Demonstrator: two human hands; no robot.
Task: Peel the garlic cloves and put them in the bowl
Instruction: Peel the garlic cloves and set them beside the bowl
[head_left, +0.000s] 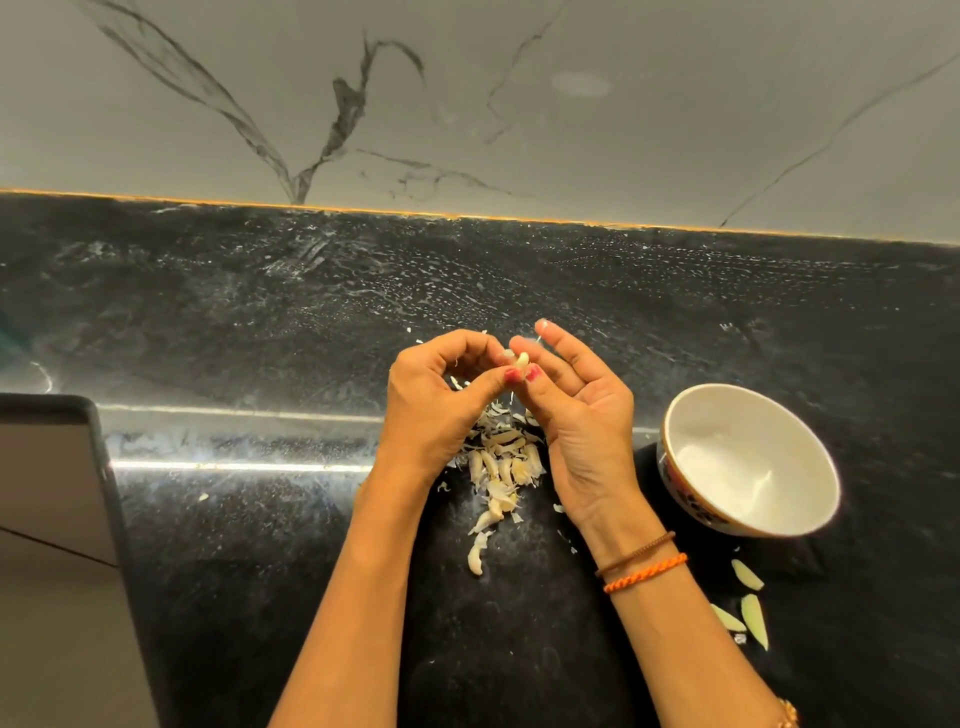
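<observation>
left hand (441, 410) + right hand (582, 410): pinching one garlic clove (521, 359) above bench (260, 322) | bowl (748, 462): right | writing: none legible

Warm, moderate indoor light from above. Two bright streaks of glare across the dark polished surface (234, 312) at left, near the edge. Soft shadow right of the bowl (748, 460); its white interior slightly overexposed. Wide-angle bowing along the wall (519, 104) joint. Slight softness overall, strongest at the near corners.
</observation>
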